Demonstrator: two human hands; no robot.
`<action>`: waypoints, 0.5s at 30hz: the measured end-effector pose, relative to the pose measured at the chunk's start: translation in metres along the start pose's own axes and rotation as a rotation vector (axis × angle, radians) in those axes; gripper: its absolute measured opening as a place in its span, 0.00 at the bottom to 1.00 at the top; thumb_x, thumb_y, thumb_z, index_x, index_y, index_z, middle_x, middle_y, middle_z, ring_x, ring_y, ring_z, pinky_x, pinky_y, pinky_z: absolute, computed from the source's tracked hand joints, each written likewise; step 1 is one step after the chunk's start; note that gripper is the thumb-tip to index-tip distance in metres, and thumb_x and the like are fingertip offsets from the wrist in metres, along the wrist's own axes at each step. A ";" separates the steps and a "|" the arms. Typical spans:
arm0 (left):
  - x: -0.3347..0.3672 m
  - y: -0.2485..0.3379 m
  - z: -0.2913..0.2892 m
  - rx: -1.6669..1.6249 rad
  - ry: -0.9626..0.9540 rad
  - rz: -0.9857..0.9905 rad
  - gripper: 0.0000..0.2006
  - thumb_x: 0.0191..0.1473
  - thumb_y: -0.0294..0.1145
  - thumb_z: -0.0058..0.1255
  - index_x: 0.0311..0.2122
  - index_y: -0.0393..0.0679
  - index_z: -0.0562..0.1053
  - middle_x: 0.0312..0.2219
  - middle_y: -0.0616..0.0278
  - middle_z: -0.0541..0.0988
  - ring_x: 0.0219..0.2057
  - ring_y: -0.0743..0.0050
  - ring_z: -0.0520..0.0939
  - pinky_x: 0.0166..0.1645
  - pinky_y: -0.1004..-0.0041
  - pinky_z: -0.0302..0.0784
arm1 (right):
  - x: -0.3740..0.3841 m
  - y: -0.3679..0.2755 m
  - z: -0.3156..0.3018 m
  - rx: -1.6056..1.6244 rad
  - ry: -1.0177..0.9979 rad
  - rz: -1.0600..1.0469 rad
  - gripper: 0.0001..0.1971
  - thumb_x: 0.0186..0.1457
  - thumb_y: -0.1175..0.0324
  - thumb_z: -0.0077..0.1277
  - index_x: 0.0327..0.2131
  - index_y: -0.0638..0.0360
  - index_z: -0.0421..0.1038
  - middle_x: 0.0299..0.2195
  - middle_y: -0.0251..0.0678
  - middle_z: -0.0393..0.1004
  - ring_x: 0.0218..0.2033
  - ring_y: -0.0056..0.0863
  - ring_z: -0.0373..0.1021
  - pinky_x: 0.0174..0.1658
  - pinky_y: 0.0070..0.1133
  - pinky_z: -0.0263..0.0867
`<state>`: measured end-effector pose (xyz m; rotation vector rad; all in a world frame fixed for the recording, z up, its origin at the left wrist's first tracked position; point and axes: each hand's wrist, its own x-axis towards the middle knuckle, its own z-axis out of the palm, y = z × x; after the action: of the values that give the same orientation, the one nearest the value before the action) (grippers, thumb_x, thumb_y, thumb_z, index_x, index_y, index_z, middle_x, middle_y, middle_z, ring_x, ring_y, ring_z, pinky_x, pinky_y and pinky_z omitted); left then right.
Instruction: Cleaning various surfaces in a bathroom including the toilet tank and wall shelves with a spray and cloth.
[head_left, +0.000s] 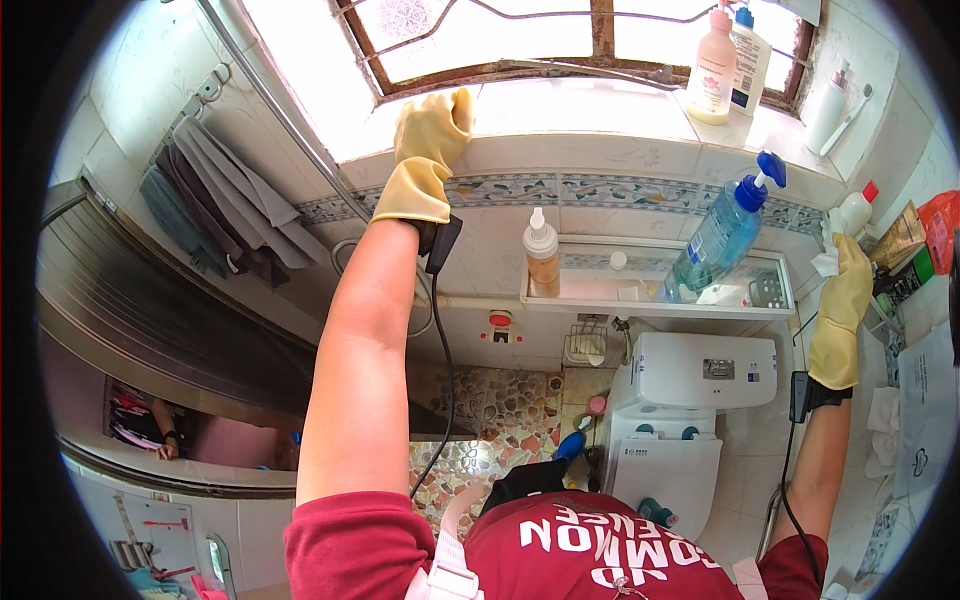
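Observation:
My left hand (432, 125), in a yellow rubber glove, is at the tiled window sill (560, 150) below the barred window. Its fingers are curled closed, and whatever may be in them is hidden. My right hand (845, 285), gloved the same way, is raised at the right wall. Its fingers close around a crumpled white cloth or tissue (827, 262). Just beyond those fingers stands a white bottle with a red cap (858, 207). Packages, among them a red bag (940, 225), sit to the right of this hand.
Pink (712, 75) and white pump bottles stand on the sill. A white wall shelf (650, 306) holds a blue pump bottle (715, 240) and a foam bottle (541, 250). Below is a white toilet (665, 470). Towels (225, 185) hang at the left. Black cables trail from both wrists.

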<state>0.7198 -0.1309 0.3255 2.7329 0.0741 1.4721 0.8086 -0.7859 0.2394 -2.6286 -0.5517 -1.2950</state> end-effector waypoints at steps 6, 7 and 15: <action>-0.002 -0.003 0.002 0.005 0.023 -0.009 0.21 0.64 0.42 0.47 0.22 0.44 0.79 0.21 0.53 0.82 0.27 0.48 0.82 0.39 0.56 0.77 | 0.001 -0.012 -0.004 -0.077 0.017 0.006 0.20 0.51 0.84 0.44 0.47 0.61 0.76 0.46 0.45 0.79 0.47 0.47 0.74 0.52 0.33 0.69; -0.001 -0.002 0.001 0.004 0.017 -0.016 0.21 0.64 0.42 0.47 0.22 0.44 0.79 0.21 0.53 0.82 0.27 0.48 0.82 0.39 0.56 0.77 | 0.001 -0.011 -0.005 -0.068 0.015 0.002 0.20 0.50 0.84 0.44 0.47 0.61 0.76 0.46 0.45 0.79 0.47 0.47 0.74 0.52 0.33 0.69; -0.001 -0.001 0.000 -0.016 0.001 -0.004 0.21 0.64 0.42 0.47 0.22 0.44 0.79 0.21 0.53 0.82 0.27 0.49 0.82 0.39 0.56 0.76 | 0.001 -0.014 -0.005 -0.087 0.044 0.005 0.21 0.50 0.84 0.46 0.48 0.61 0.77 0.47 0.45 0.79 0.48 0.47 0.74 0.53 0.33 0.69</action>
<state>0.7192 -0.1300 0.3249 2.7176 0.0670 1.4669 0.7998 -0.7740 0.2431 -2.6612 -0.4930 -1.4026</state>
